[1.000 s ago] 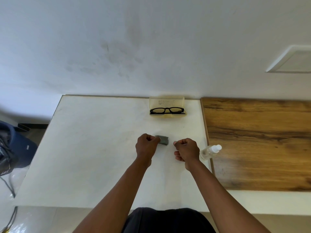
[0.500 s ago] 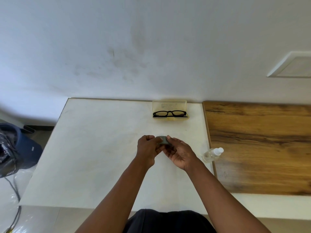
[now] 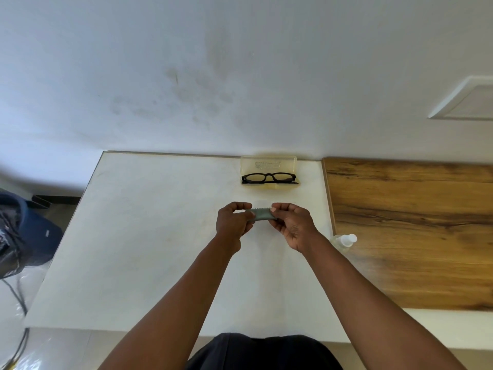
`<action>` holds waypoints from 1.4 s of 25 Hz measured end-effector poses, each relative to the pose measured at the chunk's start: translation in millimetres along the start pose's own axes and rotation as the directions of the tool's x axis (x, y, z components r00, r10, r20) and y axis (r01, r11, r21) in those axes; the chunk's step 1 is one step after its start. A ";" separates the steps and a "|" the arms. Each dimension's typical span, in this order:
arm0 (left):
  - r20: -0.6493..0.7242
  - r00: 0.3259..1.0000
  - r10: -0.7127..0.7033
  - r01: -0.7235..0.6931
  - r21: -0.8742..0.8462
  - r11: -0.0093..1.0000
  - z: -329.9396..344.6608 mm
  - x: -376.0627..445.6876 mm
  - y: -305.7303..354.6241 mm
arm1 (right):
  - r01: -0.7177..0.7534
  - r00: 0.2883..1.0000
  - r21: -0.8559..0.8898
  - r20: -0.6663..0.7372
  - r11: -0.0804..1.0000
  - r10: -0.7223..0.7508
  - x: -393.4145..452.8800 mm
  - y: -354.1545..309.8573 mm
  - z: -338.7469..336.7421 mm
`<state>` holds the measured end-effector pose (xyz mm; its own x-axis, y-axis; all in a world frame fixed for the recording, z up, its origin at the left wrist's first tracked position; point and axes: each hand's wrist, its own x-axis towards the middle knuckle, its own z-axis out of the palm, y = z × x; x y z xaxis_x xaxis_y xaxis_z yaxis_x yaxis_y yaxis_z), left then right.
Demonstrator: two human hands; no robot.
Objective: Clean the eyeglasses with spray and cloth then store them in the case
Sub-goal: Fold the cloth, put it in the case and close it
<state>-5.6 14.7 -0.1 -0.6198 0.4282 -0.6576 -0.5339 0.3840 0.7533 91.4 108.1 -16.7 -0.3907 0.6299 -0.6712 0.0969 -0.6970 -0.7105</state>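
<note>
A small folded grey cloth [image 3: 262, 214] is held above the white table [image 3: 149, 236] between my left hand [image 3: 233, 222] and my right hand [image 3: 292, 225], each pinching one end. Black-framed eyeglasses [image 3: 269, 178] lie in the open yellowish transparent case [image 3: 268, 164] at the table's far edge, against the wall, beyond the hands. A small clear spray bottle [image 3: 344, 241] with a white cap lies on its side just right of my right wrist, at the seam with the wooden surface.
A wooden tabletop [image 3: 410, 231] adjoins the white table on the right. A dark blue bag [image 3: 24, 233] and cables [image 3: 16, 303] sit on the floor to the left. The white wall [image 3: 240, 76] rises directly behind the case.
My right hand moved left from beside the bottle and took hold of the cloth's right end. Both hands have lifted the cloth slightly off the table.
</note>
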 end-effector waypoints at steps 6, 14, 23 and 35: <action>-0.034 0.985 0.169 -0.165 0.101 0.981 15.5 17.9 40.9 | 0.184 0.983 -0.132 0.003 0.974 -0.185 18.4 -40.7 16.8; -0.059 0.961 0.269 -0.244 0.271 0.931 33.9 46.7 77.0 | 0.257 0.958 -0.307 -0.041 0.916 -0.283 48.3 -73.4 31.1; -0.021 0.950 0.311 -0.284 0.353 0.892 44.9 62.4 74.0 | 0.277 0.908 -0.558 -0.113 0.782 -0.402 61.2 -74.6 32.2; -0.041 0.941 0.336 -0.286 0.433 0.854 42.6 65.8 50.5 | 0.278 0.855 -0.764 -0.080 0.583 -0.512 59.3 -49.4 23.2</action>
<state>-48.9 97.2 -5.8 -0.7865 0.4983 -0.3649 -0.0294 0.5600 0.8280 42.1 172.0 -16.5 -0.3103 0.9231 -0.2269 0.6470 0.0302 -0.7619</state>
